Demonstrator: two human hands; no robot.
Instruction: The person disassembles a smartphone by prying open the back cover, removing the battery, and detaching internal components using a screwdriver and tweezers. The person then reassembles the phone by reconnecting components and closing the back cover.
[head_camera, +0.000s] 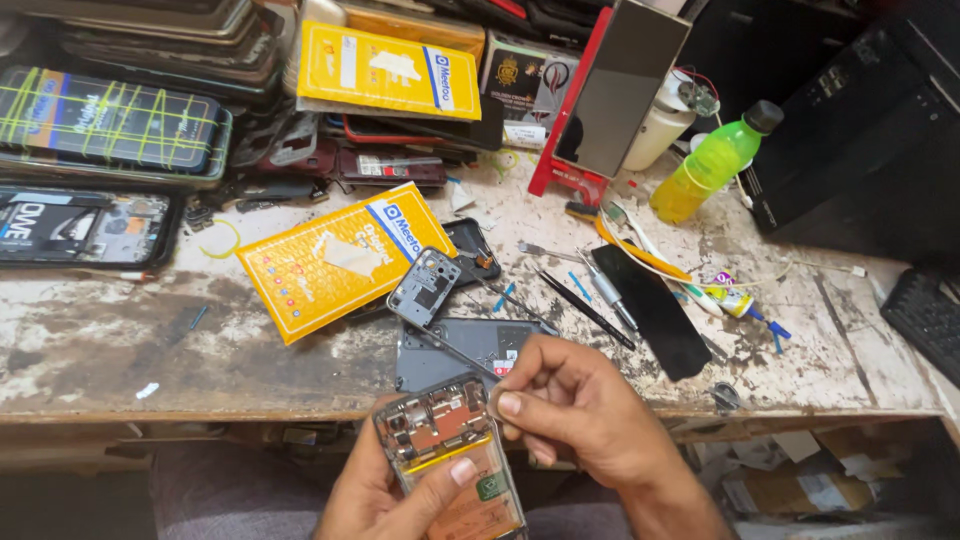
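My left hand holds an opened phone with its back off, showing the circuit board at the top and an orange battery below; my thumb rests on the battery. My right hand hovers just right of the phone's top, fingers pinched together on something too small to make out. Just beyond, at the worn bench edge, lies a grey back cover with a thin tool across it. A small grey camera-frame part sits above it.
A yellow packet lies centre-left, another yellow packet at the back. Tweezers and a black stylus lie beside a black strip. A green bottle stands at back right. Stacked phones fill the left.
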